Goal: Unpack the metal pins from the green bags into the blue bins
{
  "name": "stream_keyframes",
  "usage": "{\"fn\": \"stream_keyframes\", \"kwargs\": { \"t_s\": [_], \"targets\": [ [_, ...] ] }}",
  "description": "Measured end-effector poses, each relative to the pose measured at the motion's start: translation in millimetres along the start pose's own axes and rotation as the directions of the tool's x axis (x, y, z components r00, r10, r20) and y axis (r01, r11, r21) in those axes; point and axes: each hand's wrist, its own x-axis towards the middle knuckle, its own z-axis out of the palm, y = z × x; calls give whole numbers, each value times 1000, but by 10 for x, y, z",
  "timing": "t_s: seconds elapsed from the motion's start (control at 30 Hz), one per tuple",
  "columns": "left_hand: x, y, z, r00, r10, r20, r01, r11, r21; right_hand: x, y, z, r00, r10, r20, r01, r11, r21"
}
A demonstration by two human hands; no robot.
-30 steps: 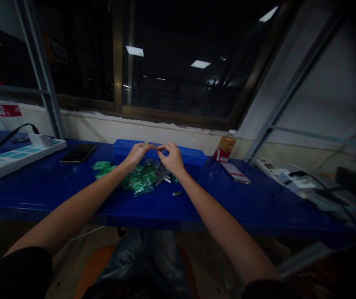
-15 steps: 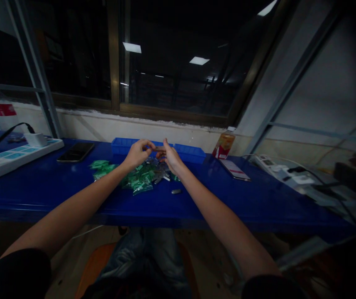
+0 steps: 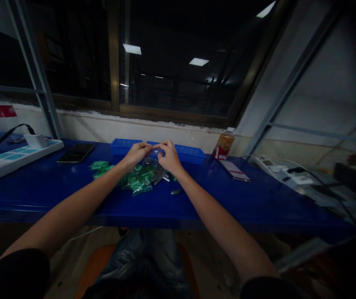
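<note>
My left hand (image 3: 138,154) is pinched closed above the pile, its fingertips meeting those of my right hand (image 3: 169,158). The fingers of my right hand are bent inward, with the index finger reaching toward the left fingertips. Something small and shiny shows between the hands; its kind is too small to make out. Below them lies a heap of small clear bags with green contents (image 3: 140,180), mixed with small silvery pieces (image 3: 165,177). One small metal piece (image 3: 176,192) lies apart, in front of my right hand. Behind the hands stand blue plastic bins (image 3: 193,154).
A dark phone (image 3: 76,153) and a white power strip (image 3: 16,160) lie on the blue table (image 3: 72,191) at left. On the right are a drink bottle (image 3: 224,145), a second phone (image 3: 235,170) and another power strip (image 3: 290,174) with cables. A window stands behind.
My right hand has turned, its raised thumb coming down and its fingers curling toward the left hand. The flat thing seen between the hands earlier no longer shows clearly.
</note>
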Motion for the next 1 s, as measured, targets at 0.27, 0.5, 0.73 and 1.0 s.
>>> {"fn": "stream_keyframes", "kwargs": {
  "t_s": [0.27, 0.5, 0.73, 1.0],
  "targets": [
    [79, -75, -56, 988, 119, -100, -123, 992, -35, 58, 54, 20, 950, 308, 54, -303, 866, 399],
    [134, -233, -94, 969, 241, 45, -241, 897, 371, 86, 217, 25, 930, 361, 64, -366, 902, 227],
    [112, -381, -85, 965, 71, 253, -246, 585, 773, 169, 757, -400, 652, 712, -261, -563, 685, 462],
    [109, -321, -55, 935, 91, 342, -326, 593, 736, 83, 1052, -622, 608, 757, -241, -642, 647, 413]
  ]
}}
